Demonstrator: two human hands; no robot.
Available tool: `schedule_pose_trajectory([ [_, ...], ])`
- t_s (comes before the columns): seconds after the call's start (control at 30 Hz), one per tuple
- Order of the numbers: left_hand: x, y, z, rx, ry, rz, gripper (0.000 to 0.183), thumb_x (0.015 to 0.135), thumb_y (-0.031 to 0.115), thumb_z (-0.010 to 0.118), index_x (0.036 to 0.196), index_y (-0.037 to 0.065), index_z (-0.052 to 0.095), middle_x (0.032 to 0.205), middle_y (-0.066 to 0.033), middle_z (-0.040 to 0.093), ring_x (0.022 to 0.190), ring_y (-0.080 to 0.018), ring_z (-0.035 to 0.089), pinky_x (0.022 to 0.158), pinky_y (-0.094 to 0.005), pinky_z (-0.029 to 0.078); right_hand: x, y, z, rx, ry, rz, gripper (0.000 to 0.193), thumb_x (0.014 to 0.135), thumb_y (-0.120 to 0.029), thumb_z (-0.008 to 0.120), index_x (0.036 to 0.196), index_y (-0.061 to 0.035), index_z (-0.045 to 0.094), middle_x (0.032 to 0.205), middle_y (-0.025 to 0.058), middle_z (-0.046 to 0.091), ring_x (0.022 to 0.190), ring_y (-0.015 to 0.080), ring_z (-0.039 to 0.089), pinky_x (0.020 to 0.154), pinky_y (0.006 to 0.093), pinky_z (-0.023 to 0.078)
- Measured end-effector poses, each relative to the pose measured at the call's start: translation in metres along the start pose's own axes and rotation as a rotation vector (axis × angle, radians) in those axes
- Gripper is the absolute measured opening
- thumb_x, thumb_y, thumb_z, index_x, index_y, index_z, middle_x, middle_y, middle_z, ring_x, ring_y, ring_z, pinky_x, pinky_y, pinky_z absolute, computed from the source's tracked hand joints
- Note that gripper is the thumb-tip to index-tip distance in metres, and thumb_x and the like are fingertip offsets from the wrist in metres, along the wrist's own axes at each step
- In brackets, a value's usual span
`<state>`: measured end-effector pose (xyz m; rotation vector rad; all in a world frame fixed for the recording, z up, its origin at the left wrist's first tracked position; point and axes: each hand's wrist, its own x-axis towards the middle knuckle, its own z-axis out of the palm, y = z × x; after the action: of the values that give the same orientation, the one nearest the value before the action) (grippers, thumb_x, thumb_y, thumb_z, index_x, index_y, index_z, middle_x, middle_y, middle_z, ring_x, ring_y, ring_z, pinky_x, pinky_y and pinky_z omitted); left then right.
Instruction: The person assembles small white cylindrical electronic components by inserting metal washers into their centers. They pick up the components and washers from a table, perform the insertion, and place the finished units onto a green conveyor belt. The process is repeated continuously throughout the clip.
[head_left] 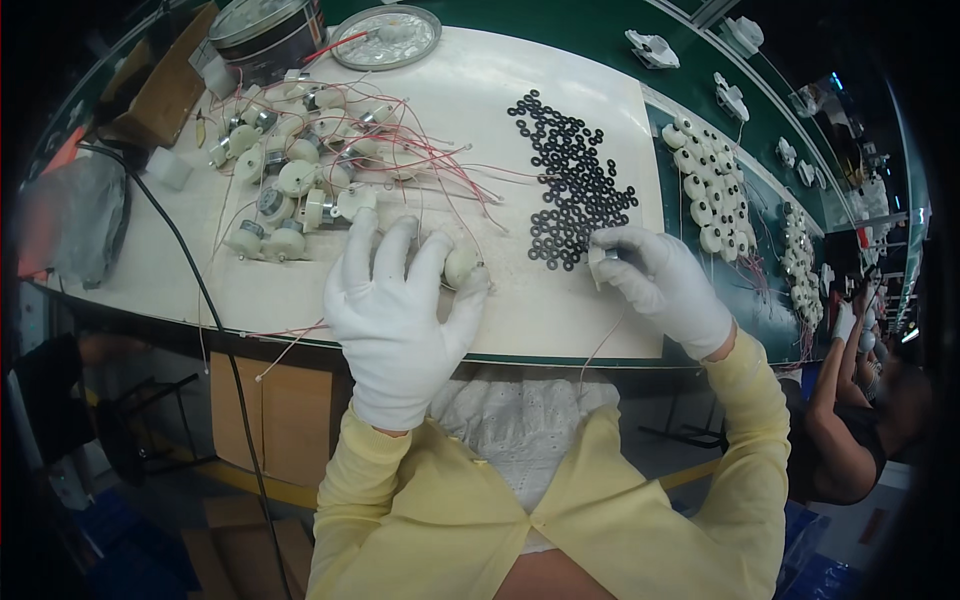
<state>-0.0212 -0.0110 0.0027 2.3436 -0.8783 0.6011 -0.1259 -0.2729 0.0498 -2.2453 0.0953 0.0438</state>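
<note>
- Right hand (665,285): fingers drawn close, pinching a small motor (607,255) with a metallic body and pale end, just above the surface (545,325). Thin wire (603,348) hangs below this hand toward the near edge.
- Left hand (395,315): palm down, fingers moderately spread. A round cream part (460,266) sits between forefinger and thumb; cannot tell whether it is gripped or only touched.
- Another pale-capped motor (356,201) lies at the left hand's fingertips, at the near right side of the heap.
- Motor heap (298,178): just beyond the left hand and to its left; cream caps, silvery bodies, tangled red and white leads trailing rightward.
- Black rings (570,170): loose spread beyond the right hand and slightly to its left, nearest ones just beside its fingertips.
- Cream parts with black centres (708,190): grouped beyond and right of the right hand, on a green surface (665,110).
- Far beyond the left hand: dark tin (265,40), and a round metal lid (388,50) smeared with pale paste, a red stick (338,46) across its rim.
- Left of the left hand: white block (168,168), clear plastic bag (85,225), black cable (185,245) running down past the near edge.
- Both hands wear white gloves, well apart from each other.
</note>
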Motion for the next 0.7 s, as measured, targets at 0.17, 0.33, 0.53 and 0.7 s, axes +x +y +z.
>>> schedule_pose_trajectory([
  [0.17,-0.001,-0.002,0.002,-0.034,0.004,-0.013,0.037,0.077,0.031,0.08,0.108,0.012,0.07,0.115,-0.0108,0.065,0.125,-0.0391,0.055,0.093,-0.0505,0.047,0.006,-0.007,0.002,-0.173,0.062,-0.068,0.022,0.095,-0.008,0.064,0.116,-0.0005,0.062,0.083,0.0091,0.074,0.075,0.0227,0.074,0.07,0.03,0.057],
  [0.33,0.0,-0.004,0.0,-0.039,0.001,-0.006,0.038,0.077,0.031,0.08,0.109,0.012,0.071,0.114,-0.0108,0.065,0.123,-0.0398,0.056,0.092,-0.0501,0.047,0.008,-0.005,0.012,-0.34,0.132,-0.173,0.023,0.093,-0.011,0.068,0.114,-0.0041,0.063,0.085,0.0058,0.076,0.076,0.0248,0.074,0.067,0.0313,0.057],
  [0.53,0.0,-0.003,0.001,-0.043,0.008,-0.01,0.038,0.078,0.032,0.08,0.109,0.012,0.071,0.113,-0.0111,0.065,0.123,-0.04,0.056,0.092,-0.0503,0.047,0.006,-0.011,0.016,-0.759,0.151,-0.285,0.025,0.089,-0.023,0.074,0.109,-0.012,0.063,0.079,0.0014,0.074,0.061,0.0231,0.067,0.056,0.0363,0.045],
  [0.7,-0.001,-0.004,0.001,-0.03,0.007,-0.002,0.039,0.077,0.031,0.08,0.109,0.012,0.07,0.113,-0.0108,0.066,0.122,-0.0399,0.056,0.091,-0.0503,0.048,-0.008,-0.023,0.007,-0.79,-0.004,-0.246,0.025,0.089,-0.029,0.074,0.105,-0.0144,0.063,0.068,0.0006,0.068,0.058,0.0239,0.063,0.058,0.0374,0.042],
])
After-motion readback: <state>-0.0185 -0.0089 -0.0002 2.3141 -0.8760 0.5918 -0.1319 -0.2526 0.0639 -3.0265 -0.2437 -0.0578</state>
